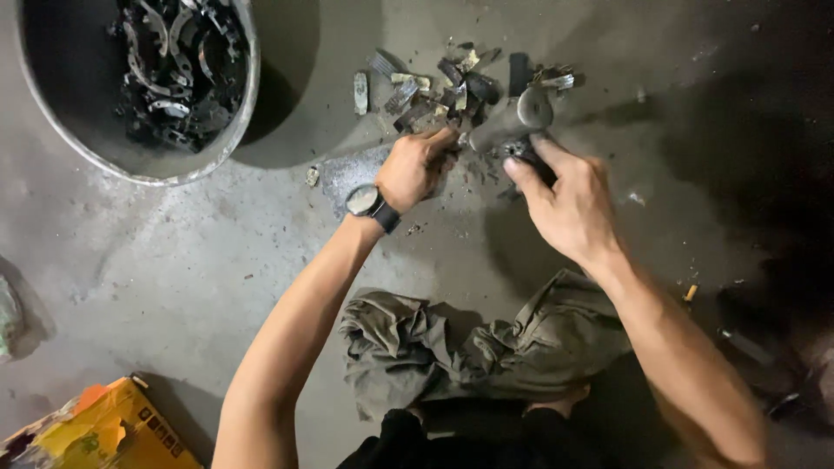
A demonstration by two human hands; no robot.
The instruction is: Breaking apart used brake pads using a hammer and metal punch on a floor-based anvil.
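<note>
Head view, looking down at a concrete floor [174,287]. Upper centre of the frame: the right hand [569,204] is clenched around the dark handle of a hammer [519,122], whose grey metal head rests just beside the left hand [417,165]. The left hand pinches a small dark piece against the floor; what the piece is cannot be told. The hammer looks heavy and rigid, best gripped low on the handle, as here. Just above the hands lies a pile of metal scraps [434,82], which appear stiff, sharp-edged and probably greasy, so best taken by their flat faces. A wristwatch [365,201] sits on the left wrist. Upper left: a metal basin [221,143] of curved parts stands well apart. Lower centre: a crumpled cloth [452,347]. Lower left: a yellow box [104,430]. Bare floor lies between the basin and the arms.
</note>
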